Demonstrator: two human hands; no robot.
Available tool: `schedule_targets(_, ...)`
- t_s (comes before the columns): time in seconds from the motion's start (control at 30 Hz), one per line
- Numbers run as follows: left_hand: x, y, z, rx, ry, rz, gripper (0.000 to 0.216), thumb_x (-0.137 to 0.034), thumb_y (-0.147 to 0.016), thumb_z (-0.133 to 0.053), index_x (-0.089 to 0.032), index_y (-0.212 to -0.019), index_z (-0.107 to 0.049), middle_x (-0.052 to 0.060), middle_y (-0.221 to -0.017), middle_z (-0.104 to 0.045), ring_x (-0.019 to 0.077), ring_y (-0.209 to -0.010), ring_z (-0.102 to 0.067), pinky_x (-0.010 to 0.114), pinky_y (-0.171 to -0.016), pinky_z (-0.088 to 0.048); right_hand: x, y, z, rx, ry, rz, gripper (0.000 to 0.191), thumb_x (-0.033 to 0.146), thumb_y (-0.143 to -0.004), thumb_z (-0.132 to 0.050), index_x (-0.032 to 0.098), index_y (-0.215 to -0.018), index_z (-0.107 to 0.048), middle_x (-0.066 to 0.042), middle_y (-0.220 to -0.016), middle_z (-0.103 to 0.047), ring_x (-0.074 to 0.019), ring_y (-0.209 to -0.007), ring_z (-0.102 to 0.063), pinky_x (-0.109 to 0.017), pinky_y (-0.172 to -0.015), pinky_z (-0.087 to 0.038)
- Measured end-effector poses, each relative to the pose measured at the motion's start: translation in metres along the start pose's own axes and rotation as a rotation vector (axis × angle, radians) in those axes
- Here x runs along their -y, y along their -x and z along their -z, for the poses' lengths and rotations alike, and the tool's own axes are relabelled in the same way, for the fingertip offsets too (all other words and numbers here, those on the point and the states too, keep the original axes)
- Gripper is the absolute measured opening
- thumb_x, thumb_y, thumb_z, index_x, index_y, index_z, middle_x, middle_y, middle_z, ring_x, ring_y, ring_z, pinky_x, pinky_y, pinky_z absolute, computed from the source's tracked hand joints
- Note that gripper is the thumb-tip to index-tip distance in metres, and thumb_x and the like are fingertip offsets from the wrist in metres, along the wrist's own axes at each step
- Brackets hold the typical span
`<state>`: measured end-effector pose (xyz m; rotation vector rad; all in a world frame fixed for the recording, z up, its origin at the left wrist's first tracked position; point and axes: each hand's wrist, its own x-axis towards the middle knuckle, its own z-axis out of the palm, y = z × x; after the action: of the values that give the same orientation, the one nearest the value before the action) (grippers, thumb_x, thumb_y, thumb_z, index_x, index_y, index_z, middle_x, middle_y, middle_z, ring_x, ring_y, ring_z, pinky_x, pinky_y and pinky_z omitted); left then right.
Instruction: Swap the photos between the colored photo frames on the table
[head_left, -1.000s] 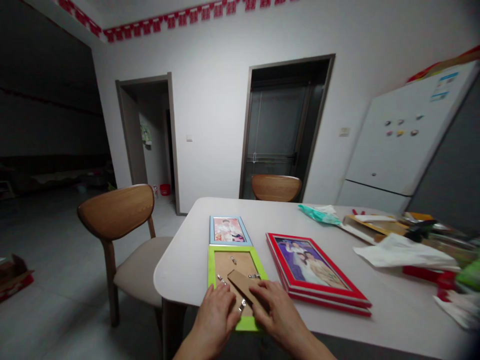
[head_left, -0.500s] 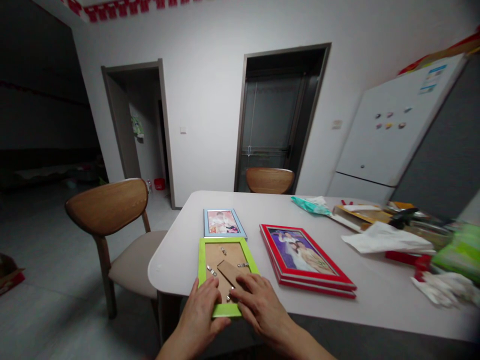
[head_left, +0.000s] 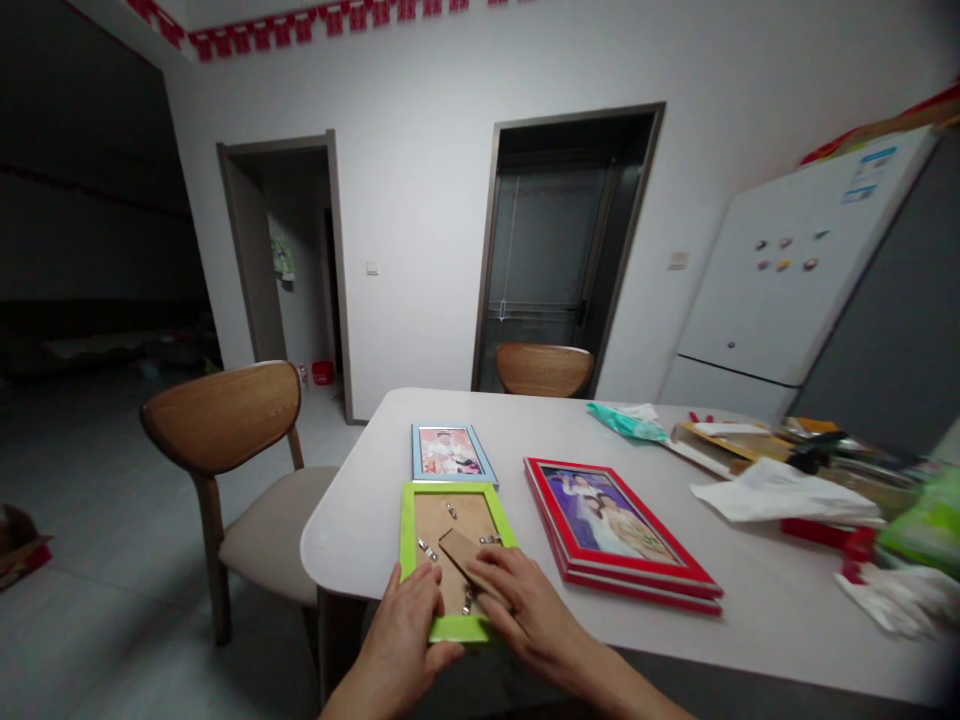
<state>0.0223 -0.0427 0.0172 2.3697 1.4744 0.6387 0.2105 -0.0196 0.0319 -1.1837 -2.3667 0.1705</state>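
Note:
A green picture frame (head_left: 409, 530) lies face down at the near table edge, its brown backing board (head_left: 435, 505) showing. Small metal clips (head_left: 427, 549) sit around the board, one on each visible side. A brown stand flap (head_left: 459, 550) rests slantwise across the board. My left hand (head_left: 409, 620) is closed on the frame's lower left corner, fingers on the backing and thumb by the bottom edge. My right hand (head_left: 529, 610) covers the lower right side, fingers bent over the flap beside the bottom clip (head_left: 468, 600); its fingertips are partly hidden.
A blue picture frame (head_left: 489, 470) lies just beyond the green one. Stacked red picture frames (head_left: 637, 568) stand to the right. Farther right are white paper (head_left: 780, 492), a teal-and-white bag (head_left: 630, 421) and gloves (head_left: 896, 598). A wooden chair (head_left: 225, 415) stands left.
The bottom clip has turned to a more upright angle, and my right fingers have shifted slightly right off it. My left hand keeps its place on the frame. The view has tilted a little.

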Motion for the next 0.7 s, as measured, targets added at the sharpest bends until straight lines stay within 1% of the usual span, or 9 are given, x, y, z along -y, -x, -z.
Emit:
schedule_targets(0.07, 0.001, 0.0, 0.0, -0.002, 0.004, -0.009, 0.037, -0.023, -0.06, -0.065, -0.015, -0.095, -0.055, 0.014, -0.116, -0.051, 0.0248, -0.115, -0.038, 0.051, -0.098, -0.02, -0.014, -0.008, -0.002, -0.055, 0.038, -0.144, 0.031, 0.026, -0.08, -0.036, 0.018, -0.103, -0.056, -0.01, -0.1, -0.051, -0.0182, -0.092, -0.044, -0.029, -0.079, -0.034)
schedule_targets(0.13, 0.002, 0.0, -0.001, -0.013, 0.011, -0.014, 0.043, -0.023, -0.06, -0.064, -0.015, -0.1, -0.053, 0.014, -0.116, -0.051, 0.0249, -0.115, -0.038, 0.052, -0.098, -0.02, -0.026, -0.016, -0.003, -0.054, 0.086, -0.247, 0.029, 0.023, -0.08, -0.036, 0.016, -0.09, -0.062, -0.01, -0.09, -0.054, -0.0183, -0.085, -0.046, -0.028, -0.075, -0.035)
schedule_targets(0.17, 0.002, 0.0, -0.001, -0.019, 0.014, -0.015, 0.045, -0.022, -0.06, -0.064, -0.015, -0.103, -0.052, 0.014, -0.115, -0.052, 0.0249, -0.115, -0.038, 0.052, -0.098, -0.02, -0.031, -0.02, -0.003, -0.039, 0.101, -0.266, 0.028, 0.021, -0.079, -0.036, 0.017, -0.084, -0.064, -0.009, -0.085, -0.054, -0.0181, -0.082, -0.046, -0.027, -0.073, -0.035)
schedule_targets(0.23, 0.003, 0.0, -0.001, -0.03, 0.017, -0.021, 0.046, -0.022, -0.06, -0.064, -0.015, -0.104, -0.051, 0.014, -0.113, -0.053, 0.025, -0.114, -0.039, 0.052, -0.098, -0.02, -0.037, -0.025, -0.005, -0.031, 0.109, -0.265, 0.028, 0.02, -0.079, -0.037, 0.017, -0.077, -0.065, -0.009, -0.08, -0.054, -0.0176, -0.079, -0.046, -0.025, -0.071, -0.034)
schedule_targets(0.37, 0.005, 0.0, -0.004, -0.055, 0.01, -0.038, 0.043, -0.02, -0.059, -0.064, -0.016, -0.101, -0.053, 0.012, -0.109, -0.056, 0.0246, -0.114, -0.04, 0.052, -0.098, -0.021, -0.043, -0.034, -0.011, -0.056, 0.103, -0.248, 0.028, 0.017, -0.078, -0.037, 0.017, -0.073, -0.065, -0.008, -0.078, -0.055, -0.0161, -0.079, -0.046, -0.023, -0.069, -0.033)
schedule_targets(0.53, 0.008, 0.001, -0.008, -0.065, -0.01, -0.044, 0.055, -0.02, -0.058, -0.065, -0.013, -0.11, -0.046, 0.014, -0.112, -0.054, 0.0243, -0.113, -0.04, 0.052, -0.098, -0.021, -0.05, -0.045, -0.017, -0.058, 0.106, -0.282, 0.022, 0.012, -0.073, -0.041, 0.014, -0.066, -0.062, -0.007, -0.075, -0.056, -0.0145, -0.074, -0.047, -0.021, -0.065, -0.032)
schedule_targets(0.7, 0.005, 0.001, -0.006, -0.036, -0.02, -0.014, 0.06, -0.022, -0.059, -0.065, -0.01, -0.113, -0.043, 0.016, -0.113, -0.053, 0.0241, -0.114, -0.04, 0.05, -0.099, -0.02, -0.048, -0.046, -0.014, -0.046, 0.087, -0.237, 0.018, 0.012, -0.07, -0.043, 0.015, -0.063, -0.058, -0.007, -0.076, -0.054, -0.0137, -0.072, -0.047, -0.021, -0.063, -0.032)
